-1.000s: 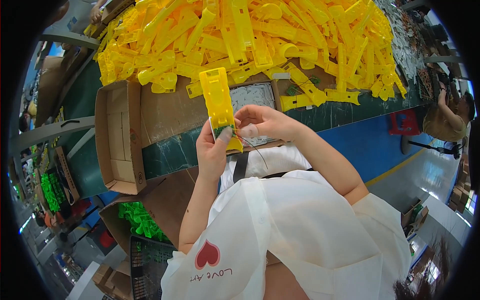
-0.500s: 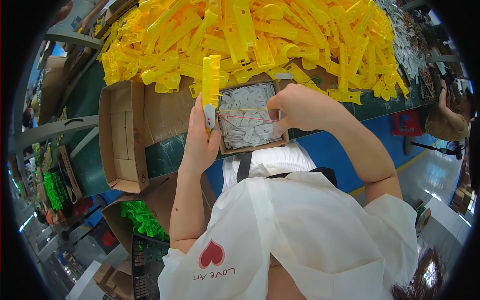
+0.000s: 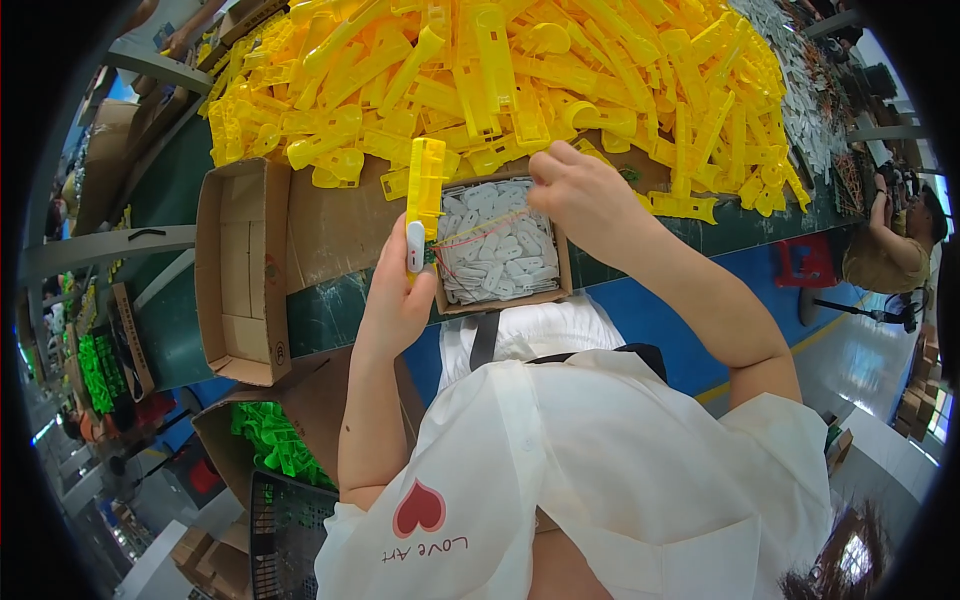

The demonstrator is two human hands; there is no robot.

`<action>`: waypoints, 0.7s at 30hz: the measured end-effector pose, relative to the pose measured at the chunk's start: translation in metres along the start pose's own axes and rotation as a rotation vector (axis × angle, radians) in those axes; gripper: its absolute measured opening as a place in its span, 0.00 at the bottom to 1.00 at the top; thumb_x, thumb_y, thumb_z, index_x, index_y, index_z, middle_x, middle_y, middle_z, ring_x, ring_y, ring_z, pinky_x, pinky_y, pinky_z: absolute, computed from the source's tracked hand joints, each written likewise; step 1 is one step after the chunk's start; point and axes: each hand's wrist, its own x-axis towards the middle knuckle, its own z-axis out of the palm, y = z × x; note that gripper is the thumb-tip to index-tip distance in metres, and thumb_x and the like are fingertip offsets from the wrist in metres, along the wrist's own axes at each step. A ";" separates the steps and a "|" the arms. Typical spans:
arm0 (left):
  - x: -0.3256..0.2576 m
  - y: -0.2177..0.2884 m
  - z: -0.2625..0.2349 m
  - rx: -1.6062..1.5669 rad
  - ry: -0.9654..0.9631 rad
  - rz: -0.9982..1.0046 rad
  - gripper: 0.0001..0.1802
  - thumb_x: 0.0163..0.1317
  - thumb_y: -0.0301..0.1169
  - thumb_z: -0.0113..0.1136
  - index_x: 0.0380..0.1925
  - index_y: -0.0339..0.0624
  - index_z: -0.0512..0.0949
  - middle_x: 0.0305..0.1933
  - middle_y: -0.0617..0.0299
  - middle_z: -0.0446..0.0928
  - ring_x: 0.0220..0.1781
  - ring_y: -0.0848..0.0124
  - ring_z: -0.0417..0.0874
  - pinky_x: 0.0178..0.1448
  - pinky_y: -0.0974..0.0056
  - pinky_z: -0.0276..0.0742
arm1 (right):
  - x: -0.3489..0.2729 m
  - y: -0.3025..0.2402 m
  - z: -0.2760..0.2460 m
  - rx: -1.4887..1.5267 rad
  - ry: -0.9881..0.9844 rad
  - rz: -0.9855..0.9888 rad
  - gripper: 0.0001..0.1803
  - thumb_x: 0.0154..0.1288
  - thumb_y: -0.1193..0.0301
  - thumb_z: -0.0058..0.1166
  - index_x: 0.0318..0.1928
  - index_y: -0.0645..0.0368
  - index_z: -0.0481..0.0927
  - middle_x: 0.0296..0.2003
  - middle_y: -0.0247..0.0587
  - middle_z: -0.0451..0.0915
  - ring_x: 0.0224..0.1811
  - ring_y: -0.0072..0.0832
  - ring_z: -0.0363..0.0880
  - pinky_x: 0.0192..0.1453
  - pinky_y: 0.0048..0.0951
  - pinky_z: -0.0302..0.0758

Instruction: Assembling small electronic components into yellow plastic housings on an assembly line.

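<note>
The grip of the left hand [image 3: 396,308] is closed around a yellow plastic casing [image 3: 427,185], upper centre-left; the right hand [image 3: 588,200] pinches thin wires [image 3: 482,232] above a carton [image 3: 565,268] of white plastic pieces [image 3: 500,262]. Too hard a tug could tear the wires off the green circuit board [image 3: 430,255].

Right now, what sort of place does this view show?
Likely a factory assembly workshop: heaped yellow plastic parts, a box of small white pieces, and a yellow part in the left hand.

The yellow casing [image 3: 425,180] is glossy plastic, apparently smooth.
</note>
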 end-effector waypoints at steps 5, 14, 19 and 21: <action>0.000 -0.002 0.012 -0.348 -0.190 -0.136 0.24 0.52 0.17 0.42 0.52 0.35 0.60 0.42 0.61 0.69 0.45 0.74 0.69 0.52 0.71 0.62 | 0.013 -0.005 0.015 0.340 0.593 0.065 0.13 0.48 0.80 0.53 0.37 0.56 0.77 0.32 0.36 0.74 0.31 0.28 0.75 0.31 0.22 0.73; -0.006 -0.002 0.015 -0.606 -0.314 -0.244 0.29 0.47 0.18 0.42 0.54 0.35 0.59 0.43 0.57 0.71 0.43 0.72 0.73 0.49 0.67 0.69 | 0.014 -0.011 0.033 1.164 0.632 0.414 0.08 0.53 0.82 0.51 0.36 0.64 0.76 0.30 0.40 0.78 0.31 0.21 0.78 0.36 0.18 0.75; -0.004 -0.002 0.018 -0.589 -0.322 -0.231 0.30 0.46 0.18 0.42 0.54 0.35 0.59 0.42 0.56 0.71 0.41 0.71 0.74 0.48 0.66 0.71 | 0.008 -0.011 0.038 1.170 0.669 0.395 0.08 0.53 0.82 0.51 0.36 0.64 0.76 0.31 0.41 0.78 0.32 0.23 0.78 0.35 0.19 0.75; -0.003 0.000 0.019 -0.635 -0.332 -0.247 0.29 0.44 0.19 0.43 0.53 0.35 0.60 0.41 0.55 0.71 0.40 0.71 0.75 0.46 0.65 0.72 | 0.005 -0.008 0.038 1.146 0.678 0.397 0.09 0.53 0.82 0.50 0.36 0.64 0.76 0.32 0.42 0.78 0.33 0.26 0.79 0.36 0.21 0.75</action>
